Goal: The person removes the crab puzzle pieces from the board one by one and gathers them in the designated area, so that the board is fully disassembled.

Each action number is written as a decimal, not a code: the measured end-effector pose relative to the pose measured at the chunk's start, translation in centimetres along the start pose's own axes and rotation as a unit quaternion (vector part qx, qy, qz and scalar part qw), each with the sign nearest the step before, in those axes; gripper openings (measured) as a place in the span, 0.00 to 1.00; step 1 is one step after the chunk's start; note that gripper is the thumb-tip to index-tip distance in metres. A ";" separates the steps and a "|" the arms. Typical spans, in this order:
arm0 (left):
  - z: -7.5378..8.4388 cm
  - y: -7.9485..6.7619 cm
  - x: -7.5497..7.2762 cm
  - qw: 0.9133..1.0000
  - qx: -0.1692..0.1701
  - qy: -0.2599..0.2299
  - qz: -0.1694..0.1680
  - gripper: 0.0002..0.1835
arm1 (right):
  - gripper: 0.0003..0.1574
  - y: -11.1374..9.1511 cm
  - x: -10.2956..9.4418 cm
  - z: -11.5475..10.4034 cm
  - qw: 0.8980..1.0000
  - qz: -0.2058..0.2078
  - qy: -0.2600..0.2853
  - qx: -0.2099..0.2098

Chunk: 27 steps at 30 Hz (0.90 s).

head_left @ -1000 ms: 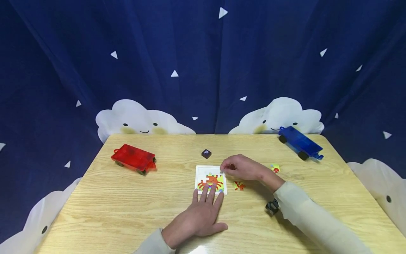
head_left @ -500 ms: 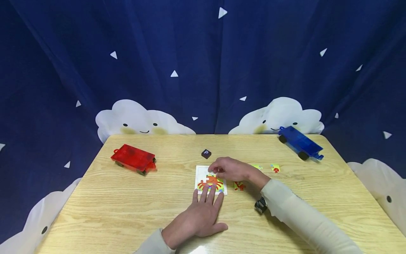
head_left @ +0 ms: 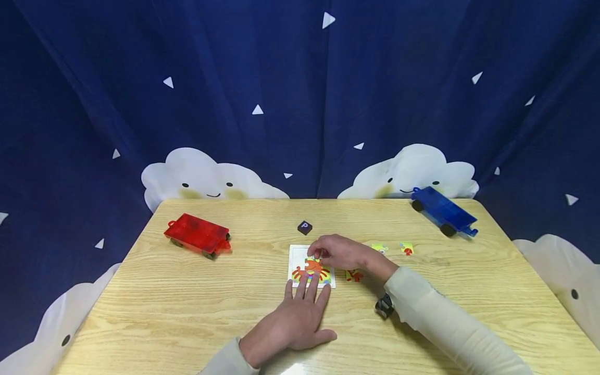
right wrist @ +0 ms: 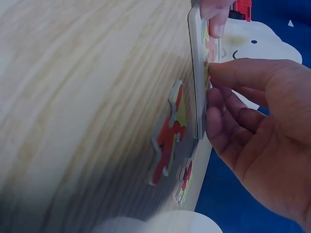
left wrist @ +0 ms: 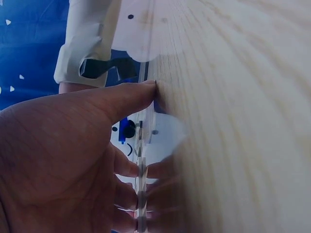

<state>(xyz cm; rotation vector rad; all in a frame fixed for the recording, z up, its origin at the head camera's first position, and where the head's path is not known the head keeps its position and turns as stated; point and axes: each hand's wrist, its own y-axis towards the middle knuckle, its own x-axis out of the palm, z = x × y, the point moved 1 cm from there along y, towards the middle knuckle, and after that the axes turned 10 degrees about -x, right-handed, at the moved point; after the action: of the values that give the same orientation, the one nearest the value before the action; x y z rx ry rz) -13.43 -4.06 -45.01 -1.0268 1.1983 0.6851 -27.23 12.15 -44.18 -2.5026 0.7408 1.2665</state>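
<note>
Fitting pieces, seemingly: right hand (head_left: 344, 251) curled over crab puzzle (head_left: 298, 258), can't tell if pinching anything; left hand (head_left: 300, 322) spread, touching it. Next likely needs careful alignment.

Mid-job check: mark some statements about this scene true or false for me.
1. The left hand has fingers on the square white puzzle board. True.
2. Nothing loose lies beside the board. False: three flat multicoloured puzzle pieces lie to its right.
3. The small, dark, square tile bears a white P. True.
4. In the head view, the red plastic toy wagon is left of the blue plastic toy wagon. True.
5. The right hand is over the blue wagon. False: it is over the board.
</note>
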 end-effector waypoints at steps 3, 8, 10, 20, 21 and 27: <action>0.0 0.0 0.0 1.000 0.001 -0.003 -0.001 0.52 | 0.18 0.0 0.1 0.0 1.000 0.005 0.007 -0.001; 0.0 0.0 0.0 1.000 0.001 -0.005 -0.001 0.52 | 0.17 0.0 0.2 -0.1 1.000 0.015 0.010 -0.005; -0.1 0.0 0.0 1.000 0.002 -0.007 -0.002 0.52 | 0.18 0.0 0.3 -0.2 1.000 0.018 0.008 -0.002; 0.0 0.0 0.1 1.000 0.000 -0.002 -0.003 0.52 | 0.18 0.1 0.6 -0.2 0.999 0.036 0.020 0.012; 0.0 0.0 0.1 1.000 0.000 -0.002 -0.003 0.52 | 0.18 0.1 0.6 -0.2 0.999 0.037 0.020 0.011; 0.0 0.0 0.1 1.000 0.001 -0.001 -0.001 0.52 | 0.12 0.1 0.4 -0.3 0.999 0.045 0.018 0.004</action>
<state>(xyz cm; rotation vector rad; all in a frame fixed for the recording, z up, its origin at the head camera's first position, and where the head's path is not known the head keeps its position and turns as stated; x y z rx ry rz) -13.42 -4.06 -45.11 -1.0265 1.1953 0.6828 -26.84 11.80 -44.34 -2.5185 0.8737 1.2466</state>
